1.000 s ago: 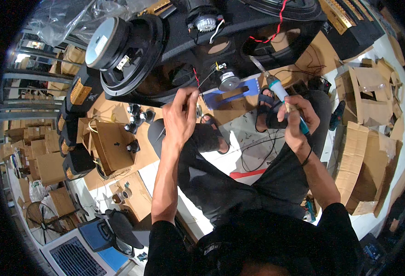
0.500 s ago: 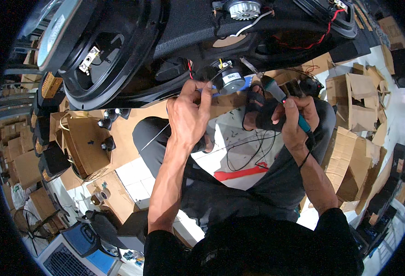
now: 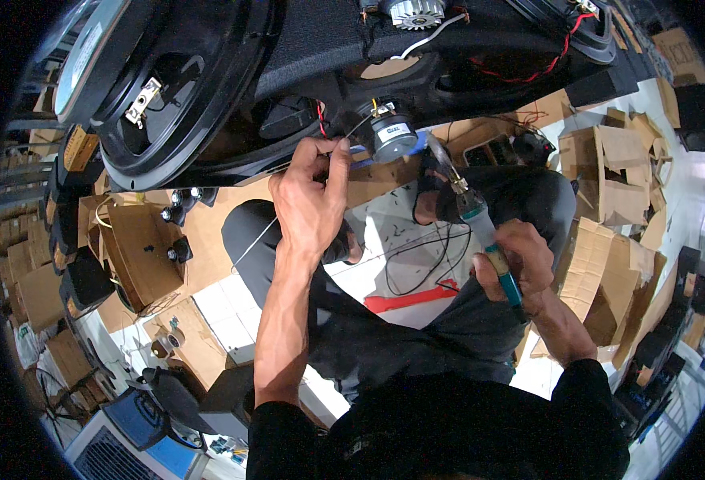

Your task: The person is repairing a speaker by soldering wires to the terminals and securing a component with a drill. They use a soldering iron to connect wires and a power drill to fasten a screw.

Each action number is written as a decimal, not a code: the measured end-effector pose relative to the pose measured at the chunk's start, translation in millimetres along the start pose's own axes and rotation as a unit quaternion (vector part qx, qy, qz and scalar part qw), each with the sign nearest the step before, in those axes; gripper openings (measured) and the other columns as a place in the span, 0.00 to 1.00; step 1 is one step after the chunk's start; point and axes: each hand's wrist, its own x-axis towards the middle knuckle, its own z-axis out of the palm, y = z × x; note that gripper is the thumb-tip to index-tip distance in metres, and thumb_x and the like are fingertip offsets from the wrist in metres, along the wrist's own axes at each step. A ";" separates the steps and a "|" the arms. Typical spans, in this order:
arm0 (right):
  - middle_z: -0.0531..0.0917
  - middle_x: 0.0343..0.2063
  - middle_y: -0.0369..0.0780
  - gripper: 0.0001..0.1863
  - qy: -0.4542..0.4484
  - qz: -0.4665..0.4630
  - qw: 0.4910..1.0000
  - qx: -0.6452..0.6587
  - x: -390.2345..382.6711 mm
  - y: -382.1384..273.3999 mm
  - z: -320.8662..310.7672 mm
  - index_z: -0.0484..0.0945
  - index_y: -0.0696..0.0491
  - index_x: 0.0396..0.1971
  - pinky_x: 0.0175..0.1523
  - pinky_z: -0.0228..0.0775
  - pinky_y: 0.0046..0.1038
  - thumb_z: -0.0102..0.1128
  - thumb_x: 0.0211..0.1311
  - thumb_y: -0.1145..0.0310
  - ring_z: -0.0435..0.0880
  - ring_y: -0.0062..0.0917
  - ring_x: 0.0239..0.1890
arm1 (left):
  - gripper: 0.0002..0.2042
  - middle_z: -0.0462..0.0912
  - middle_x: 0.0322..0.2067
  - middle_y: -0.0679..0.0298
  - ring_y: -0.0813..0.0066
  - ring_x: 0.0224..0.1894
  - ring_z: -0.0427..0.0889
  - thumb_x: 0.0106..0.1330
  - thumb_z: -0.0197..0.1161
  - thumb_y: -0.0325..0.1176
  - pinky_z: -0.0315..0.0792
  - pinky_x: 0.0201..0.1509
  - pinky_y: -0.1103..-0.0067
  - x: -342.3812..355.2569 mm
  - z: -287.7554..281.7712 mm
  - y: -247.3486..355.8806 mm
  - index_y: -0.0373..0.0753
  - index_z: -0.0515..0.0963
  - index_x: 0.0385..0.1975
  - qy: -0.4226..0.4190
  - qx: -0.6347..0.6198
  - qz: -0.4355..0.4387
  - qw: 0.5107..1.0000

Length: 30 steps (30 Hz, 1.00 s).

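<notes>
Meanwhile, a white printed label (image 3: 398,130) marks the round driver (image 3: 392,149) beside the speaker cabinet (image 3: 328,64); the left hand (image 3: 312,192) pinches thin wire (image 3: 360,126) near it, while the right hand (image 3: 522,260), fingers clamped around a teal-handled soldering iron (image 3: 476,220), sits lower than moments earlier.

Black shirt (image 3: 480,424), small faint pale marking (image 3: 358,443) on front; plain short sleeves (image 3: 279,436), same black; forearms (image 3: 285,336) bare. Dark trousers (image 3: 416,352), loose-cut, creased, covering both knees (image 3: 247,224).

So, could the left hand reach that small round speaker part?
Probably yes: the left hand looks close beside the small speaker part, with nothing apparent between but the thin wire it pinches.
</notes>
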 end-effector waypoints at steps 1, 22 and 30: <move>0.77 0.28 0.46 0.22 0.027 0.029 0.999 0.008 -11.5 4.9 1.7 0.67 0.59 0.41 0.22 0.64 0.20 0.67 0.45 0.76 0.75 0.24 0.20 | 0.09 0.79 0.15 0.57 0.71 0.14 0.77 0.63 0.60 0.35 0.68 0.21 0.78 -0.8 -0.3 0.5 0.35 0.77 0.29 -0.003 0.003 0.000 1.000; 0.78 0.22 0.42 0.06 0.125 0.329 0.904 0.243 18.8 32.3 29.9 0.66 0.59 0.36 0.26 0.72 0.21 0.50 0.65 0.72 0.76 0.18 0.21 | 0.09 0.77 0.14 0.55 0.57 0.15 0.78 0.61 0.60 0.35 0.69 0.20 0.69 2.2 11.2 7.0 0.36 0.78 0.29 -0.018 0.052 0.013 0.998; 0.77 0.27 0.44 0.11 0.099 0.220 0.960 0.142 7.0 37.0 26.4 0.68 0.59 0.39 0.26 0.71 0.21 0.57 0.58 0.75 0.77 0.20 0.23 | 0.08 0.78 0.15 0.54 0.60 0.16 0.79 0.61 0.60 0.34 0.70 0.22 0.71 2.6 9.2 -1.0 0.35 0.78 0.29 0.012 0.026 -0.003 1.000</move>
